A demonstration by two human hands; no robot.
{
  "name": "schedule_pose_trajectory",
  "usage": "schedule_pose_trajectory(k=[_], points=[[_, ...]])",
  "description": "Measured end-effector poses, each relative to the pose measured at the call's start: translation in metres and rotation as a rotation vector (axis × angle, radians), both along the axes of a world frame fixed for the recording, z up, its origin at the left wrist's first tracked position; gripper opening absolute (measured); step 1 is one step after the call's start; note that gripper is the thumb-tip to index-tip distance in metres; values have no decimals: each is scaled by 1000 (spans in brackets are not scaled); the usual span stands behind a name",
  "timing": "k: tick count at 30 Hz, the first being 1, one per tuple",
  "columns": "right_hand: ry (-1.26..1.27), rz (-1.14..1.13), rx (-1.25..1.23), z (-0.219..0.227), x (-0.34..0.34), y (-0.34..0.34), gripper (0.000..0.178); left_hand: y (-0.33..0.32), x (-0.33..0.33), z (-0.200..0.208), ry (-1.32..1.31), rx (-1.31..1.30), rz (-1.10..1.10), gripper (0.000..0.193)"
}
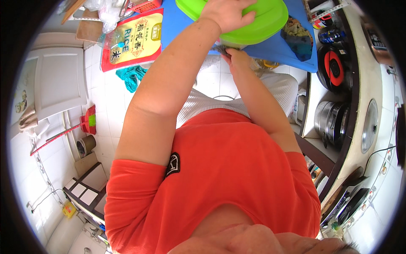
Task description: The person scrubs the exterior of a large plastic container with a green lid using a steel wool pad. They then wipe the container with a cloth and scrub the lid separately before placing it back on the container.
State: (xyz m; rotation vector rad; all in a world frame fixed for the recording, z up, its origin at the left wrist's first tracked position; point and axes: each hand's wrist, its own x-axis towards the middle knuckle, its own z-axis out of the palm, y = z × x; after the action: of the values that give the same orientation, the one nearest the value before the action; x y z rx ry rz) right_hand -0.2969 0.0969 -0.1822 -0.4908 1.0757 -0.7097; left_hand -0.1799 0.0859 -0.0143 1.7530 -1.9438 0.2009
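A bright green plastic lid [264,23], wide and rounded, sits at the top of the view over the blue tabletop [173,36]. Part of a pale container shows under its near edge. My left hand [224,15] rests on the lid with its fingers spread; some fingertips run out of view. Just below the lid, by the table's near edge, my right hand [238,58] is closed on a dark grey, bristly-looking thing [221,49]. My fingers partly cover it, so its exact kind is unclear.
A yellow and red rice bag [137,38] lies on the table's left, near a red basket [146,6]. A patterned cloth [298,36] lies at the right. Shelves on the right hold a red and black pan [334,67] and steel pots [330,120]. A red dustpan [89,120] stands left.
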Motion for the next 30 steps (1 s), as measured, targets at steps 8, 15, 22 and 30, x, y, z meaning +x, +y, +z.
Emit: schedule_pose_trajectory(k=[8, 15, 22, 30], points=[[49, -142, -28, -58, -28, -33, 40, 0, 11, -8, 18, -97, -30, 41], [190, -52, -117, -78, -44, -57, 31, -7, -3, -9, 32, -140, -84, 39], [76, -95, -8, -49, 8, -1, 30, -3, 3, -1, 8, -96, -70, 40], [132, -47, 69, -64, -14, -29, 25, -4, 3, -1, -13, -102, -97, 40]])
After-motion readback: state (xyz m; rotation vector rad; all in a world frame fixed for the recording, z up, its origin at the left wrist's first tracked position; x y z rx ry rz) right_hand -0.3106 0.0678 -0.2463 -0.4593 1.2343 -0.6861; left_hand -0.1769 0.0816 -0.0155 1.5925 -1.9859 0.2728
